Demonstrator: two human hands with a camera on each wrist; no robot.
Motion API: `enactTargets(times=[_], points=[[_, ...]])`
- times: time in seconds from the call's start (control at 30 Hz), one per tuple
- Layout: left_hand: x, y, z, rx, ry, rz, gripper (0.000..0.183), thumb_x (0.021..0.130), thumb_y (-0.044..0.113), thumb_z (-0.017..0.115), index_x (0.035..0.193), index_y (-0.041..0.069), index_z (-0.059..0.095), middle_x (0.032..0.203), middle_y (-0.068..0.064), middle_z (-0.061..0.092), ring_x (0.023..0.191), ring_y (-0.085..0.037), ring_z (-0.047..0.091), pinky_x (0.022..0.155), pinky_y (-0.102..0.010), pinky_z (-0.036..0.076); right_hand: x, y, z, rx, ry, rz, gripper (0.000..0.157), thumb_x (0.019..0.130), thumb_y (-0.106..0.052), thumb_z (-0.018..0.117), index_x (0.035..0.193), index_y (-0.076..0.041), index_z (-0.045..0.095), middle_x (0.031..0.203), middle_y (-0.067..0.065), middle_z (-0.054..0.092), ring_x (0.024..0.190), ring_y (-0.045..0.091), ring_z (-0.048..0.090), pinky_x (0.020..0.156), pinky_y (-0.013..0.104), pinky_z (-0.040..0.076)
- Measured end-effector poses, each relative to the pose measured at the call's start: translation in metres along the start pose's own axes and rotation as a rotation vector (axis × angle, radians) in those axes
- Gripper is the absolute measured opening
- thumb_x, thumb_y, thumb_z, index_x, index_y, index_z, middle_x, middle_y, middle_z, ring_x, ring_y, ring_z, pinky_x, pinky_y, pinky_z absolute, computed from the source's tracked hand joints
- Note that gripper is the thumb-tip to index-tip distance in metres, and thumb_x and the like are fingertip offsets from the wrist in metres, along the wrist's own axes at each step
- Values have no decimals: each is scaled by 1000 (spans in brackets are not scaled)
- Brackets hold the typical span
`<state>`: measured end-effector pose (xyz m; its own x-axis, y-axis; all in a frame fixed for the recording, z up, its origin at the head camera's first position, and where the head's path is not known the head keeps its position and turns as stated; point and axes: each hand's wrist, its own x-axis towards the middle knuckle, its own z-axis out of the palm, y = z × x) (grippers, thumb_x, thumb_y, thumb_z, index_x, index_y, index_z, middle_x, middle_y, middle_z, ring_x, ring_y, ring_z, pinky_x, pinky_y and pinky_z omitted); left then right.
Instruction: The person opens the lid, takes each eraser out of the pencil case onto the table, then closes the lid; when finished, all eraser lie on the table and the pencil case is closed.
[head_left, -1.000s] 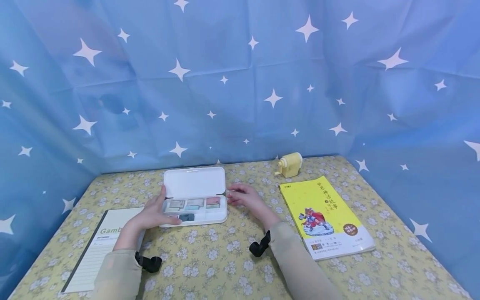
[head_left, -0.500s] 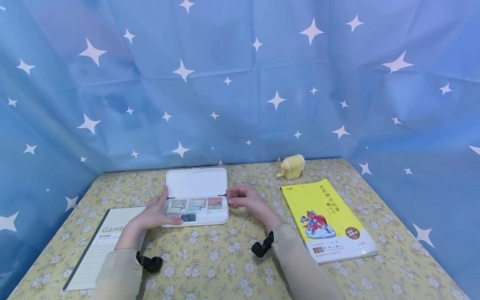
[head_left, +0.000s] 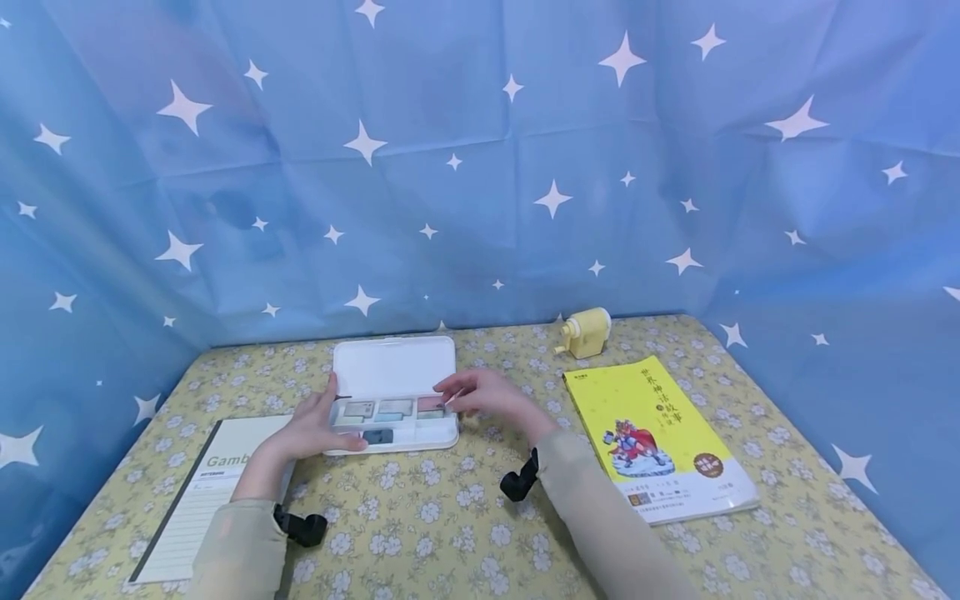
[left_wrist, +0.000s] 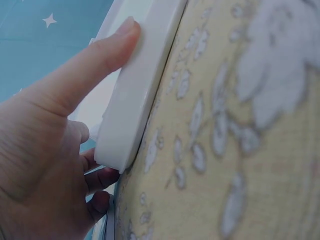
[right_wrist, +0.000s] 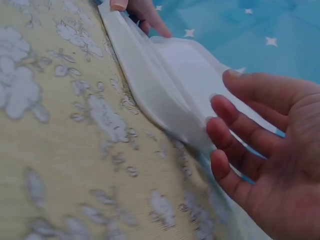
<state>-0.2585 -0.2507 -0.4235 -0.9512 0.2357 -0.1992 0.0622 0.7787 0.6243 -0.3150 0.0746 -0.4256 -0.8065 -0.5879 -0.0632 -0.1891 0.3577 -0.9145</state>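
Observation:
A white pencil case (head_left: 416, 443) lies with its lid (head_left: 394, 367) raised at the back. Its compartments hold several small blocks that look like erasers: grey-white ones (head_left: 358, 409), a pale blue one (head_left: 389, 417), a pink one (head_left: 430, 403) and a dark one (head_left: 378, 436). My left hand (head_left: 303, 427) grips the case's left end, thumb (left_wrist: 107, 52) on the front wall and fingers round the corner. My right hand (head_left: 487, 394) hovers at the right end, fingertips over the pink block. In the right wrist view its fingers (right_wrist: 240, 132) are loosely bent and spread, holding nothing.
A lined notebook (head_left: 195, 508) lies at the left, partly under my left forearm. On the right is a yellow book (head_left: 645, 417), with a yellow pencil sharpener (head_left: 587, 333) behind it. A floral cloth covers the table (head_left: 420, 533); a blue starry curtain (head_left: 450, 208) surrounds it.
My right hand has shifted left, from beside the case's right edge to over its right compartment. The left hand keeps its hold on the case.

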Motion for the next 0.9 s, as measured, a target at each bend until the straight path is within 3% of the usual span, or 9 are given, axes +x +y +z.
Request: enactTargets(times=[0.23,0.4,0.63,0.9], points=[[1,-1,0,-9,-2,0,133,72,53,81,153,11,-16,151,-39,-8,137,-57,-9,101,-75,9,9,-18,-4,-158,-83,-20,26,90,-8,67,115,-13,71,101,3,65,88,19,60,71,38,51],[2,-4,0,-1,7,0,134,71,54,81,153,11,-16,152,-39,-7,137,-57,-9,102,-75,9,15,-22,-5,-188,-147,-20,25,91,-5,66,114,-14,71,102,4,63,93,17,60,75,40,50],[3,-7,2,1,9,-1,135,71,55,81,153,11,-16,152,-38,-6,137,-56,-9,102,-75,9,21,-20,-1,-243,-225,-79,35,89,3,63,120,-12,69,104,11,62,76,19,50,63,31,41],[3,-5,1,0,18,4,135,70,55,81,154,11,-15,152,-37,-5,138,-56,-7,102,-74,10,23,-33,1,-432,-241,-49,47,87,10,60,126,-16,66,95,9,64,67,15,43,57,26,34]])
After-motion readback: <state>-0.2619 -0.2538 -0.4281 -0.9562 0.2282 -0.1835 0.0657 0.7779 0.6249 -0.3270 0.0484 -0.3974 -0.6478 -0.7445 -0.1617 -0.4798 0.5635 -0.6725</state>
